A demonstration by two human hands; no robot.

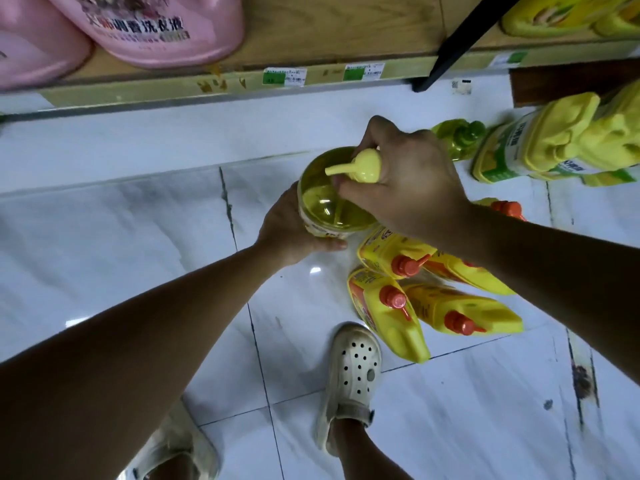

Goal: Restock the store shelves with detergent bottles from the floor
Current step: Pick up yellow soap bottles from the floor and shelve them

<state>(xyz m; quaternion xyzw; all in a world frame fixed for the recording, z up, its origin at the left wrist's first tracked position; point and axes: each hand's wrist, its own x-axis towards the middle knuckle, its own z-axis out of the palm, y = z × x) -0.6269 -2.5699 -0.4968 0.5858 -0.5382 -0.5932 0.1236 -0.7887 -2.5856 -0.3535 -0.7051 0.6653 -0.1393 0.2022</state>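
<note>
A yellow-green pump detergent bottle (pixel 325 202) is held above the white tiled floor, seen from the top. My left hand (pixel 287 230) cups its body from the left side. My right hand (pixel 405 178) grips its neck just under the yellow pump head (pixel 360 166). Several yellow bottles with orange caps (pixel 401 306) lie on the floor below and to the right. One green-capped bottle (pixel 457 136) stands behind my right hand. The wooden shelf (pixel 311 39) runs along the top of the view.
Pink detergent jugs (pixel 152 26) sit on the shelf at top left. Yellow bottles with gloves attached (pixel 554 147) lie at the right. A black shelf strut (pixel 460 43) slants down. My feet in white clogs (pixel 353 375) stand on the tiles (pixel 104 237).
</note>
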